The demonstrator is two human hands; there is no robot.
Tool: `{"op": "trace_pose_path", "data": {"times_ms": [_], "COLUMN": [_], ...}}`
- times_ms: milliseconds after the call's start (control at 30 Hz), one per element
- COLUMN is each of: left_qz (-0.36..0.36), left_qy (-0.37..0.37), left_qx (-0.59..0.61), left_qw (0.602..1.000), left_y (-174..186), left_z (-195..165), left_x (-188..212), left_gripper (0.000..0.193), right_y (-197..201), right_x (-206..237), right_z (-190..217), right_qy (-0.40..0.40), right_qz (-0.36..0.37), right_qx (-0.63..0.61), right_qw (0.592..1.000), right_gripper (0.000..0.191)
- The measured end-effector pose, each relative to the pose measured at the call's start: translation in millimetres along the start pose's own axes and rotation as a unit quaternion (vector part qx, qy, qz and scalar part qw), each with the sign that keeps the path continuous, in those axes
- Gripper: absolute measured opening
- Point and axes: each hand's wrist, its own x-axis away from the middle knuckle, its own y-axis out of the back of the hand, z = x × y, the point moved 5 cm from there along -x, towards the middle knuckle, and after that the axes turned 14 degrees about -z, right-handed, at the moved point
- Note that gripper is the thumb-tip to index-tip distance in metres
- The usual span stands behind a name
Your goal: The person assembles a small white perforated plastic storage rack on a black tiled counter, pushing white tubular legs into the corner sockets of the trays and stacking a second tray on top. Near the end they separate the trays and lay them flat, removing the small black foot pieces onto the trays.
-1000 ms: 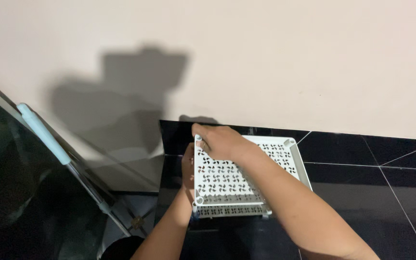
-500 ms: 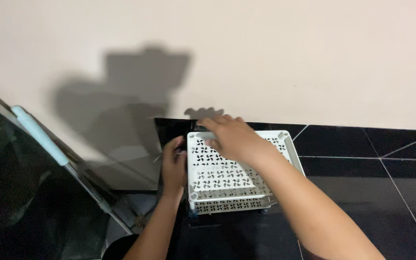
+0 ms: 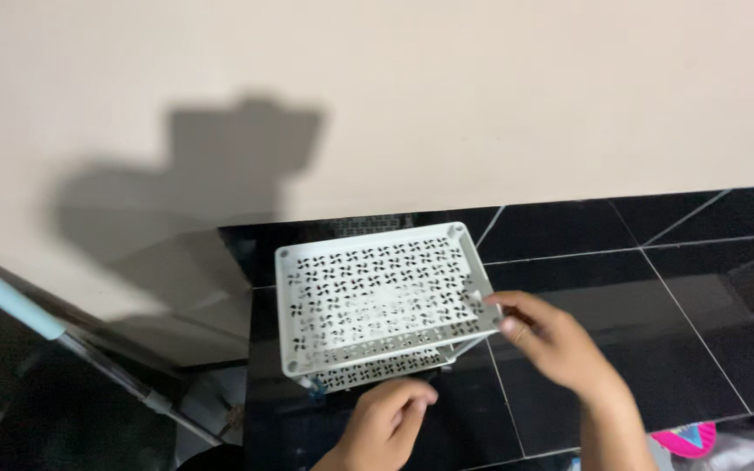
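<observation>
A white perforated shelf rack is seen standing on the black tiled surface, pushed close up to the pale wall. Its top tray is patterned with small pinwheel cut-outs, and a second tray of the same pattern is glimpsed just beneath its near edge.

The right hand is placed at the rack's near right corner. Its fingertips are brought against the rim of the top tray, thumb and fingers drawn close together there; whether the rim is actually pinched between them cannot be told, as the hand is blurred. From those fingers, the tray is spread away to the left and towards the wall.

The left hand is held low, just below the near edge of the lower tray. Its fingers are curled loosely inward, and nothing is seen gripped in them; the rack's front edge lies just beyond the fingertips, with contact not clearly shown.

Off to the left of both hands, a pale blue pole is angled across a dark area. A pink patterned item is caught at the lower right, beside the right forearm.
</observation>
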Motion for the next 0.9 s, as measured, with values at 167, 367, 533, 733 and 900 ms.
{"op": "trace_pose_path", "data": {"times_ms": [167,367,533,733,900], "left_qz": [-0.075,0.003,-0.072,-0.135,-0.161], "left_qy": [-0.156,-0.035,-0.065,-0.090,-0.108], "left_qx": [0.014,0.098,0.144,0.098,0.098], "left_qw": [0.985,0.995,0.985,0.982,0.976], "left_y": [-65,-124,-144,-143,-143], "left_z": [7,60,74,73,61], "left_x": [-48,-78,-70,-68,-64], "left_gripper": [0.033,0.027,0.026,0.023,0.023], "right_y": [-17,-22,-21,-21,-20], "right_x": [17,22,20,18,18], "right_z": [-19,-6,-11,-9,-9], "right_qy": [-0.028,0.087,0.125,0.198,0.200], "right_qz": [-0.014,-0.045,-0.032,-0.047,-0.035], "right_qx": [0.092,0.064,0.071,0.049,0.072], "right_qw": [0.995,0.993,0.989,0.978,0.976], "right_gripper": [0.045,0.025,0.022,0.021,0.020]}}
